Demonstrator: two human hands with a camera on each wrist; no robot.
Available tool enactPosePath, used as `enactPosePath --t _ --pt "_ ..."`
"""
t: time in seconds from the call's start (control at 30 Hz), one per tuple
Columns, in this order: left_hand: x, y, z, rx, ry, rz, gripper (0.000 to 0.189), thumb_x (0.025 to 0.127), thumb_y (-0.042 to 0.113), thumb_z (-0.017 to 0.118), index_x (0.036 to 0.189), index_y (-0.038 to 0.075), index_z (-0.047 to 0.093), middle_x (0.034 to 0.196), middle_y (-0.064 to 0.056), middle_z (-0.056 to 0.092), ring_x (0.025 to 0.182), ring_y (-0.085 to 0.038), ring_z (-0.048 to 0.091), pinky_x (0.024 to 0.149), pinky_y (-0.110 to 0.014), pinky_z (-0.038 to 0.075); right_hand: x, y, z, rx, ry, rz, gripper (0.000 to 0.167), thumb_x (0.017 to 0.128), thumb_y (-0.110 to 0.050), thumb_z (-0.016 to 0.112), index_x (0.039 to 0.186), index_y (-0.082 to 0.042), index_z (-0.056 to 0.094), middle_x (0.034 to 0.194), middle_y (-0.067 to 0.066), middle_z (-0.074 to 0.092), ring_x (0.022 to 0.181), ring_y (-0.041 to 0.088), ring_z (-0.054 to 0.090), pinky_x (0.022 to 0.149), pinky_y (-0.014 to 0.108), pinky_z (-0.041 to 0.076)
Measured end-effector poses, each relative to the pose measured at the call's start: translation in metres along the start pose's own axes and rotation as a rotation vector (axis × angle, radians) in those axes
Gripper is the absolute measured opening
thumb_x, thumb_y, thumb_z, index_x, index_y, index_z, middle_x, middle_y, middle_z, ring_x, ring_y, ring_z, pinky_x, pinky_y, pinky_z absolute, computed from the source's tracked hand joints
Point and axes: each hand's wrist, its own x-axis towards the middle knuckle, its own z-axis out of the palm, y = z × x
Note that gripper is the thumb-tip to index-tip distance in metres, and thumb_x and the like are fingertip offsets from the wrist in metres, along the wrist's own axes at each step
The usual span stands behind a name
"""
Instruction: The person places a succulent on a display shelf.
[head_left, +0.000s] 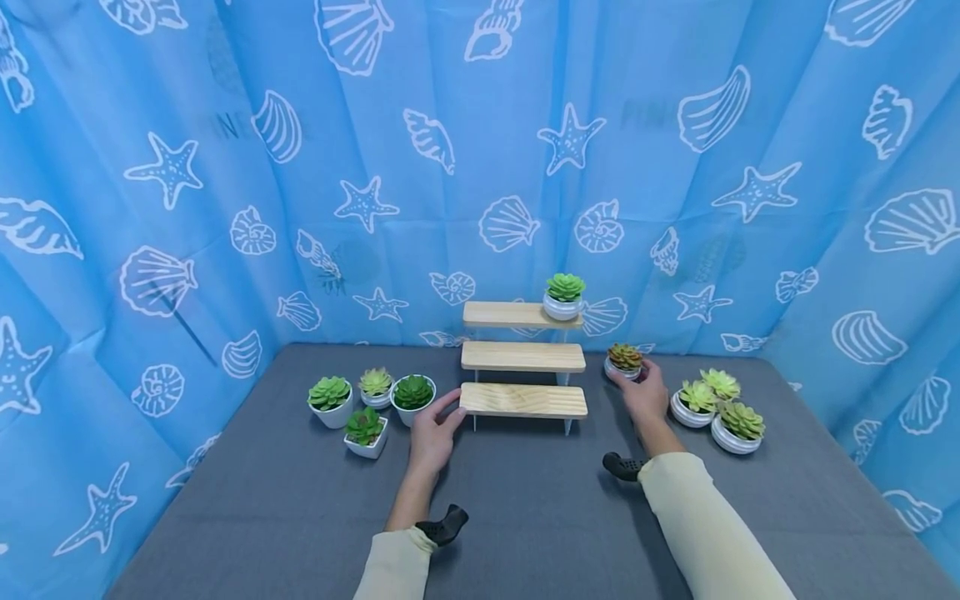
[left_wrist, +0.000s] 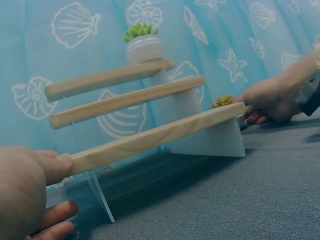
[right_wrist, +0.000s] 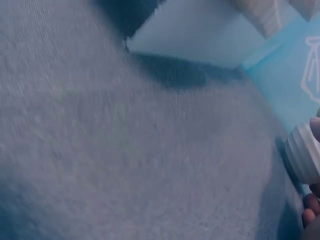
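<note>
A three-tier display stand with pale wooden shelves (head_left: pixel 523 400) and clear supports stands at the back middle. My left hand (head_left: pixel 432 437) pinches the left end of its lowest shelf (left_wrist: pixel 150 139), thumb at the board's edge. To the right of the stand, my right hand (head_left: pixel 647 398) grips a small potted succulent (head_left: pixel 624 357) with reddish-orange leaves. Its ribbed white pot (right_wrist: pixel 304 152) shows at the right edge of the right wrist view, with fingertips around it. On the top shelf, toward the right end, sits a green succulent in a white pot (head_left: pixel 562 307).
Several potted green succulents (head_left: pixel 330 400) cluster on the table left of my left hand. Three yellow-green succulents in white pots (head_left: pixel 737 447) stand right of my right hand. A blue shell-print curtain (head_left: pixel 465 183) hangs behind and beside the grey tabletop (head_left: pixel 525 517).
</note>
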Motion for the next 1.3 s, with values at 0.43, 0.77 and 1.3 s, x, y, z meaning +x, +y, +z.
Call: enactPosePath --t 0.43,0.77,1.3 --pt "0.0 0.001 0.001 -0.005 -0.012 0.005 0.035 0.095 0.014 0.064 0.13 0.011 0.063 0.13 -0.001 0.062 0.123 -0.022 0.054 0.099 -0.044 0.044 0.006 0.001 0.001 -0.114 0.018 -0.047 0.069 0.094 -0.03 0.064 0.148 0.0 0.034 0.145 0.025 0.041 0.128 0.043 0.037 0.105 0.055 0.027" --pt "0.001 -0.002 0.0 -0.007 -0.006 -0.003 0.035 0.095 0.013 0.064 0.13 0.013 0.064 0.13 -0.002 0.062 0.123 -0.022 0.053 0.098 -0.045 0.044 0.008 0.005 0.003 -0.142 0.016 -0.091 0.069 0.092 -0.031 0.067 0.146 0.001 0.038 0.14 0.026 0.046 0.128 0.04 0.043 0.104 0.052 0.033" --pt "-0.001 0.0 0.0 -0.011 -0.013 -0.004 0.036 0.095 0.014 0.064 0.131 0.013 0.063 0.133 -0.003 0.06 0.122 -0.024 0.054 0.097 -0.046 0.045 -0.014 0.013 -0.019 -0.238 -0.18 -0.303 0.07 0.092 -0.033 0.068 0.143 0.005 0.038 0.136 0.029 0.048 0.125 0.042 0.046 0.101 0.054 0.038"
